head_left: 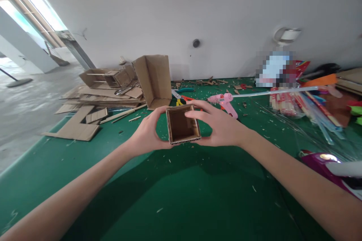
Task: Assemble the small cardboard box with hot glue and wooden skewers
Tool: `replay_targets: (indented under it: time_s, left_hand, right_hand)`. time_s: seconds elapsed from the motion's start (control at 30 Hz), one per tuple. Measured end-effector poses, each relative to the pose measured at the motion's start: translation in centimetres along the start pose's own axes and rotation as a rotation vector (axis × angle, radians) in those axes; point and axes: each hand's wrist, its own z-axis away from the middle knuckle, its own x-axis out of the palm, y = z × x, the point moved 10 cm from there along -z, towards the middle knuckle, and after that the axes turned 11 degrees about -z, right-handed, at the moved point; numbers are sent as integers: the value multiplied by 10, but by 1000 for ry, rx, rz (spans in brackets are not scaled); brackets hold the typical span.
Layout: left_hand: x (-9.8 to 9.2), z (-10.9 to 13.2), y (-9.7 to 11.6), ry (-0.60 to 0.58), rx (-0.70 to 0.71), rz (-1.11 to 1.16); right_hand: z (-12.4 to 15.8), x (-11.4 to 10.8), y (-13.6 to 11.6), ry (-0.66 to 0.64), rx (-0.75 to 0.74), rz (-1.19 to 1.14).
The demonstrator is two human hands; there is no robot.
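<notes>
A small square cardboard box is held up over the green table, its open side facing me. My left hand grips it from the left, thumb near the top edge and fingers under the bottom. From the right, my right hand holds it too, with one finger reaching over the opening's edge and others below. Just behind the box lie pliers with yellow and red handles. A pink glue gun with a long clear glue stick rests behind my right hand.
A taller folded cardboard piece stands behind, beside stacked cardboard sheets and wooden sticks at left. Packs of glue sticks lie at right, near a purple device. Scraps litter the green table; a wall rises behind.
</notes>
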Motion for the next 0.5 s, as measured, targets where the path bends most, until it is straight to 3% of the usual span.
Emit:
replay_targets:
  time_s: [0.17, 0.27, 0.4, 0.5]
  left_hand:
    - [0, 7, 4, 123, 64, -18]
    - [0, 15, 3, 234, 124, 55]
    - [10, 22, -4, 242, 146, 183]
    - [16, 22, -7, 210, 171, 237]
  right_hand:
    - [1, 4, -9, 2, -94, 192]
    - [0, 1, -11, 49, -60, 55]
    - [1, -5, 0, 120, 103, -221]
    - [2, -5, 3, 106, 138, -259]
